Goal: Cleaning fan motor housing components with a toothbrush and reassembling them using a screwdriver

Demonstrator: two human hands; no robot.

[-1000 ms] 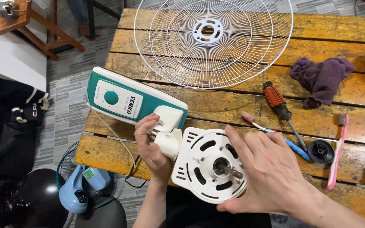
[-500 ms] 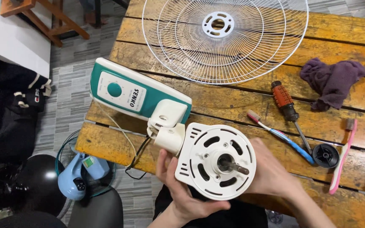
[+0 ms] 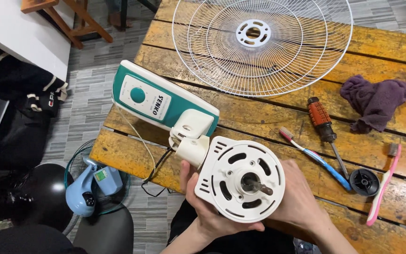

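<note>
A white round fan motor housing (image 3: 240,181) with a metal shaft at its centre faces up at the near edge of a wooden table (image 3: 269,113). It joins a teal and white fan base (image 3: 163,101) that lies flat to its left. My left hand (image 3: 207,211) cups the housing from below on its left side. My right hand (image 3: 299,200) grips its right side from behind. Both hands are partly hidden by the housing.
A white wire fan guard (image 3: 261,42) lies at the back. A purple rag (image 3: 377,101), an orange-handled screwdriver (image 3: 323,124), a blue toothbrush (image 3: 316,157), a pink toothbrush (image 3: 384,183) and a black cap (image 3: 364,181) lie to the right. A blue fan (image 3: 92,183) stands on the floor at left.
My left hand has slid from the fan's neck down under the housing. My right hand has moved off the housing's face to its right side, baring the shaft.
</note>
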